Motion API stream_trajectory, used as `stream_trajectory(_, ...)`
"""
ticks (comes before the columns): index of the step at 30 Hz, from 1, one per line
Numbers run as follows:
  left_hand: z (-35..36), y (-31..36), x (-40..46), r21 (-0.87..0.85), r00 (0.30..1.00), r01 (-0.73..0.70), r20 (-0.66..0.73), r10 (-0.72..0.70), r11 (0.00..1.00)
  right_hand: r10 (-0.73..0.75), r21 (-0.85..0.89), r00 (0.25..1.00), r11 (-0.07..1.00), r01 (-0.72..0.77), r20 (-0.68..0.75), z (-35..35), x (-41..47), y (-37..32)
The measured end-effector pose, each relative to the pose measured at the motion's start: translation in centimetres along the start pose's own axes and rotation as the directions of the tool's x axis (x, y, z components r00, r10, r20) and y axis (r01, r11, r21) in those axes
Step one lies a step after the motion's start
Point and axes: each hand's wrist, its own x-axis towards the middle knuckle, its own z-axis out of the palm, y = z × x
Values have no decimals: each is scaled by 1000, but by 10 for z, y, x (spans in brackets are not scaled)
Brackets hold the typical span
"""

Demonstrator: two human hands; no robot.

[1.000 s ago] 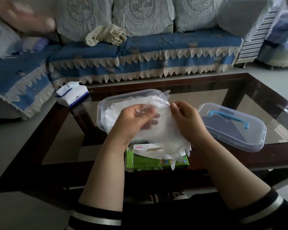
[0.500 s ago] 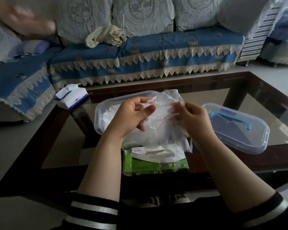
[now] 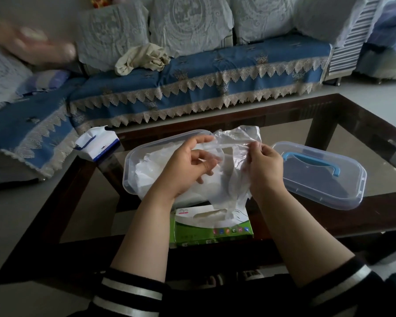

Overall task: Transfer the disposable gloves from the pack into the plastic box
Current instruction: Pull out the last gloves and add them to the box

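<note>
Head view: both hands hold one thin glove (image 3: pixel 235 143) stretched over the plastic box (image 3: pixel 133 170), left hand (image 3: pixel 187 168) pinching its edge at 9 o'clock, right hand (image 3: pixel 263 165) gripping at 3. More gloves already lie in the box; the green pack (image 3: pixel 213 227) sits at 6 o'clock on the worktop (image 3: pixel 363 133), a film tail hanging just above its slot. That tail could snag and drag extra gloves out. Since half a second ago, the hands have spread apart and the glove is pulled wider.
</note>
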Motion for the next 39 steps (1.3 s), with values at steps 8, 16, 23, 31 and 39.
stream_trajectory(8, -14, 16, 28, 48, 992, 47, -115, -41, 998, 74, 159, 991, 986, -55, -113, -10, 8, -8)
stream_trajectory(16, -67, -15, 47, 386, 907, 320, -388, -163, 865, 27, 175, 1000, 984, -25, -8, -12, 2, -13)
stream_trajectory(23, -73, -37, 35, 908, 935, 347, -316, -158, 234, 17, 157, 1000, 987, -16, -3, -10, -3, -12)
stream_trajectory(31, -80, -5, 31, 961, 951, 259, -235, -203, 97, -84, 81, 990, 994, 76, 111, 2, -6, -7)
stream_trajectory(39, -30, 64, 31, 459, 975, 166, 56, -215, 873, -234, -27, 957, 970, 242, 172, 11, -10, -1)
